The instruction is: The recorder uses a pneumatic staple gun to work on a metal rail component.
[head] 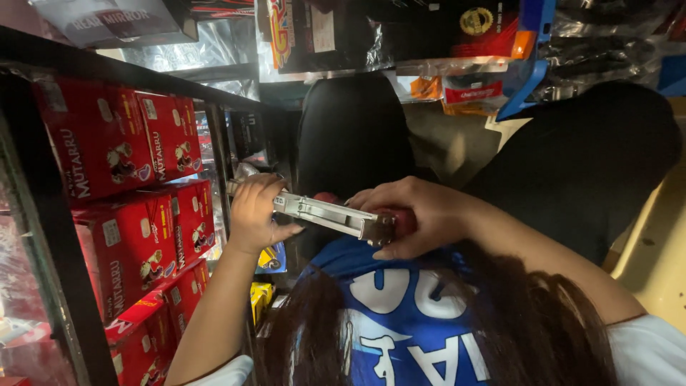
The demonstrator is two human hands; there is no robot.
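While both hands close around it, the stapler (pixel 336 214) lies nearly level across the middle of the view, its long axis running from ten o'clock down to four o'clock. The left hand (pixel 255 214) has its fingers (pixel 266 187) curled together over the silver front end, clamped on the metal arm, with the thumb underneath. The right hand (pixel 418 214) wraps the red rear end at three o'clock from the left, its fingers (pixel 379 196) folded down over the top and its thumb pressed along the lower edge; this grip too is shut tight on the tool. Between the two hands a stretch of bare silver channel shows, so the hands are near each other but apart. Neither hand is nearer than the other: each holds one end.

Below the hands, at six o'clock, sits a blue shirt with white print (pixel 400 322) and long dark hair (pixel 536 322) falling over it. Beyond the stapler, at twelve o'clock, dark trousered knees (pixel 350 129) point away. At nine o'clock a dark shelf frame (pixel 50 214) holds stacked red boxes (pixel 121 214). Hanging packaged goods (pixel 457 28) fill the top edge.
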